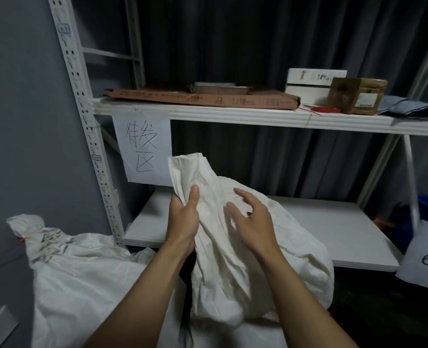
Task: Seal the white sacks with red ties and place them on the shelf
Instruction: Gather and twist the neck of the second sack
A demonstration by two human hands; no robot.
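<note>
A white sack (235, 267) stands in front of the lower shelf board (333, 222), its untied neck sticking up. My left hand (182, 219) grips the gathered neck from the left, thumb up along the fabric. My right hand (253, 219) hovers at the sack's upper side with fingers spread and slightly bent, holding nothing. A second white sack (82, 277) sits at the lower left, its neck bound with a red tie (22, 238). Loose red ties (325, 109) lie on the upper shelf (233, 115).
On the upper shelf lie a flat brown carton (207, 97) with a metal tray (219, 88), a white box (308, 84) and a brown box (356, 95). A handwritten paper sign (145, 146) hangs from its edge. A white upright post (87, 121) stands at left.
</note>
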